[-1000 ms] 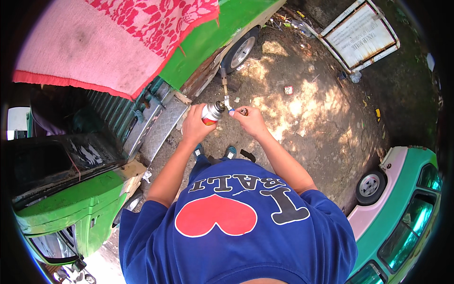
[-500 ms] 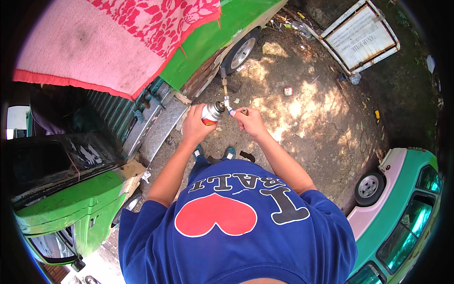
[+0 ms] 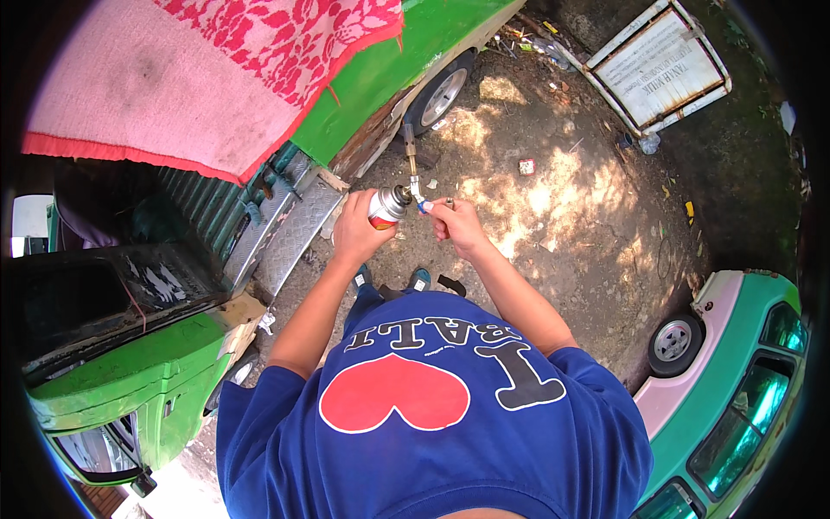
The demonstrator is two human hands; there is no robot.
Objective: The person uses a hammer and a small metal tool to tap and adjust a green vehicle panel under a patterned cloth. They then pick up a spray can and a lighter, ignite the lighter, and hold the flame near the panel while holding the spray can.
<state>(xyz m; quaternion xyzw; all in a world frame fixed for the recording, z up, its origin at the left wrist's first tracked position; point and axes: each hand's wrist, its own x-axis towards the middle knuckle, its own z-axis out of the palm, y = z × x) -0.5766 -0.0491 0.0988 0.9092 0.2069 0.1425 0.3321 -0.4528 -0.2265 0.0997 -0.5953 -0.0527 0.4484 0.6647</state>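
My left hand is wrapped round a gas canister with a silver top, held tilted. A blowtorch head is fitted to it, its metal nozzle pointing away from me toward the parked vehicle's wheel. On the right, my right hand is closed, thumb and finger at the blue knob of the torch. A small brownish end of something pokes out of that hand; I cannot make out what it is. No flame shows at the nozzle.
A green vehicle stands ahead, partly under a pink-red patterned towel. Metal tread-plate steps lie at left, beside another green vehicle. At right are a green-pink car and a leaning white sign. A small box lies on the dirt.
The fingers of my right hand have turned slightly at the blue knob. The canister and my left hand stay in place.
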